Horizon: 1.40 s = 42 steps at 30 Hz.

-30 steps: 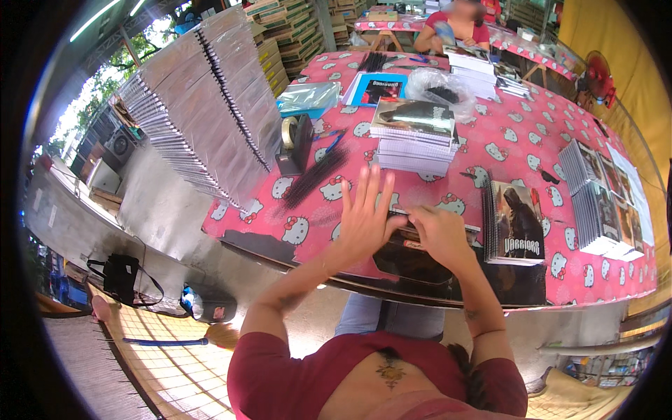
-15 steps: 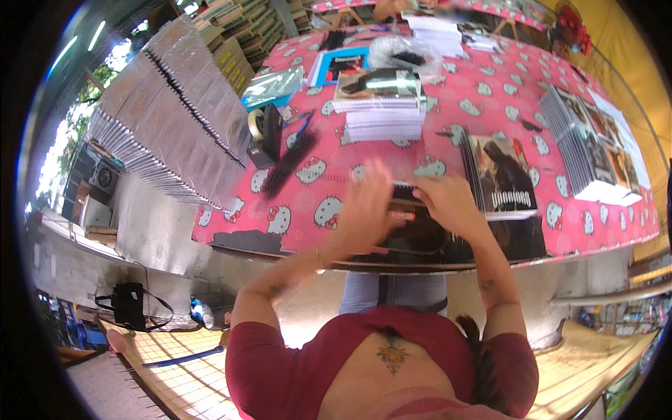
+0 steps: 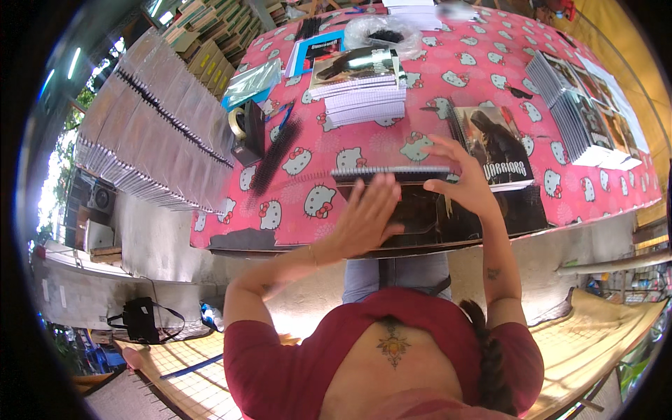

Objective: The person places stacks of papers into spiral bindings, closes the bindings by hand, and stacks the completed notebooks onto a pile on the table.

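A dark-covered spiral notebook [image 3: 420, 210] lies at the near edge of the table, its bound edge [image 3: 389, 172] facing away from me. My left hand [image 3: 371, 210] rests flat on the cover at its left part, fingers stretched out. Over the right end of the binding is my right hand [image 3: 465, 175], thumb and fingers spread with nothing between them. Just right of that hand lies another spiral notebook [image 3: 493, 147] with a hooded figure on its cover. Beyond my hands stands a stack of notebooks [image 3: 360, 87]. A faint thin streak runs left from the binding; I cannot make it out.
Left on the pink patterned table [image 3: 297, 227] are a black tape dispenser [image 3: 248, 133] and black binding coils [image 3: 276, 157]. A tall stack of wrapped notebooks [image 3: 154, 126] rises at the left edge. More notebook stacks [image 3: 588, 115] sit at the right. A clear plastic bag [image 3: 381, 35] lies farther back.
My left hand has come down from a blurred, raised position to lie flat on the notebook cover. My right hand has let go of the binding's end and spread its fingers.
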### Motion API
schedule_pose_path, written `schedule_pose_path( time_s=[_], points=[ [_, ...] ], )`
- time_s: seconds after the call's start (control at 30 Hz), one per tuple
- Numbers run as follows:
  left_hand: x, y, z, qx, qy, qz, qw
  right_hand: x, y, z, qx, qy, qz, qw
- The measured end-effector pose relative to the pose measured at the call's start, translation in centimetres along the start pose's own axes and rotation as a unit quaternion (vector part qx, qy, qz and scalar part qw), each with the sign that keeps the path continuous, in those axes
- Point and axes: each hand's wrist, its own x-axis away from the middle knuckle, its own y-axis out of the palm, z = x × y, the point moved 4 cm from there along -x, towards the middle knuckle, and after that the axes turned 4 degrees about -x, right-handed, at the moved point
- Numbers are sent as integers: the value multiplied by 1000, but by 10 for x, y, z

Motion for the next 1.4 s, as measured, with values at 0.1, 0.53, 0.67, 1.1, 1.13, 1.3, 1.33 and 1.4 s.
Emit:
schedule_pose_path(
  time_s=[0.1, 0.53, 0.67, 1.1, 1.13, 1.3, 1.33, 1.4],
  points=[
    [-57, -26, -43, -70, -66, 39, 995, 6, 13, 45, -125, 111, -43, 985],
    [-12, 10, 5, 16, 85, -31, 996, 5, 26, 56, -76, 92, -42, 992],
    [-59, -23, -23, -60, -1, 17, 998, 9, 34, 56, -141, 136, -80, 977],
    [-53, -13, 3, -2, 64, 7, 998, 6, 31, 56, -55, 46, -120, 990],
    [-63, -18, -6, -14, 44, 23, 999, 6, 33, 57, -35, 76, -125, 989],
    [-37, -26, 21, 86, 61, 72, 992, 9, 26, 59, -15, 51, -110, 992],
    [-47, -29, 11, 96, 9, 75, 993, 11, 21, 62, 5, 70, -105, 992],
    [-60, -39, -11, 127, -7, 85, 988, 6, 24, 33, 40, 109, -114, 987]
  ],
)
